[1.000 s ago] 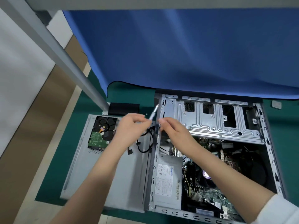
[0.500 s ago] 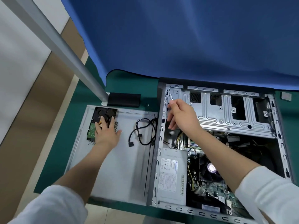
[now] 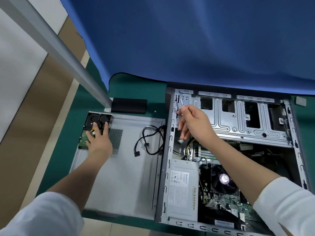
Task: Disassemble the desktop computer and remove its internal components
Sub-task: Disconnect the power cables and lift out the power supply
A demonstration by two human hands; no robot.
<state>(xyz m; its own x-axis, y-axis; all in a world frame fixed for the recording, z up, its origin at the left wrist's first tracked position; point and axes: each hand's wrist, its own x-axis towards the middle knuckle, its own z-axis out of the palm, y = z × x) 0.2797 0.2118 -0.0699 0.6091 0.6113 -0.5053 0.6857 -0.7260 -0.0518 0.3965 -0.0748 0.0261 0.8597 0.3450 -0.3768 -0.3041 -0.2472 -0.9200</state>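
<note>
The right hand (image 3: 192,123) has its grip closed round one slim silver screwdriver (image 3: 181,102), tip up at the top left corner of the open computer case (image 3: 238,150). The left hand (image 3: 98,138) lies flat, fingers straight, on one hard drive (image 3: 95,119) resting on the removed side panel (image 3: 129,176). One black cable (image 3: 150,140) loops on that panel, on the green desk (image 3: 136,87).
</note>
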